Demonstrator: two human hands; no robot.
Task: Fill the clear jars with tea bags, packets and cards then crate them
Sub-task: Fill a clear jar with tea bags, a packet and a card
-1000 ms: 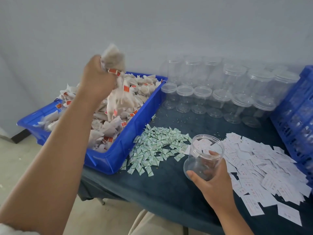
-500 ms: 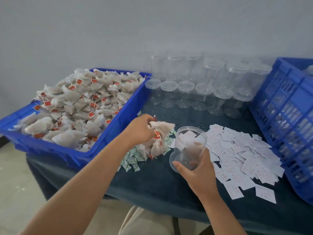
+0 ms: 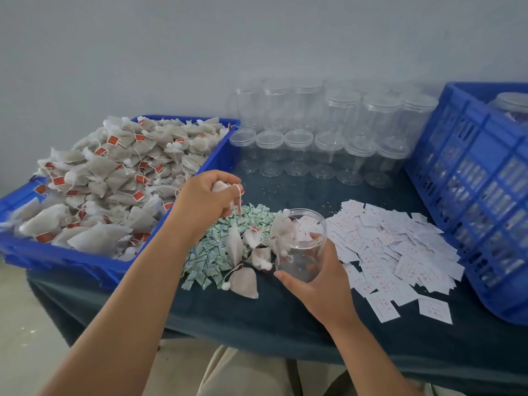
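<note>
Clear jar [image 3: 300, 247], tilted with its mouth toward the back-left corner, above the middle of the counter [image 3: 285, 332] and nearer the front edge. Gripped round its lower wall by the right hand [image 3: 323, 284], fingers and thumb curled about it. Looks empty or nearly so. Cannot tell whether any bag is already past the rim.

Loose tea bags [image 3: 243, 278] scattered just left of the jar's mouth, a few touching the rim, lying over a heap of small green packets [image 3: 211, 252].

Left hand [image 3: 205, 201] near the jar, to its left and farther back, closed round a few tea bags [image 3: 221, 185] with a string hanging below the fingers.

White cards [image 3: 394, 247] spread just right of the jar.

Judged an early stage for this jar: filling with tea bags barely begun, packet, card and crating all to come.

Blue tray [image 3: 217, 164] at the left edge, heaped with tea bags. Empty jars [image 3: 328, 150] in rows along the back edge, so most of the job probably lies ahead. Blue crate [image 3: 471, 172] at the right edge with at least one capped jar [image 3: 511, 107] inside.
</note>
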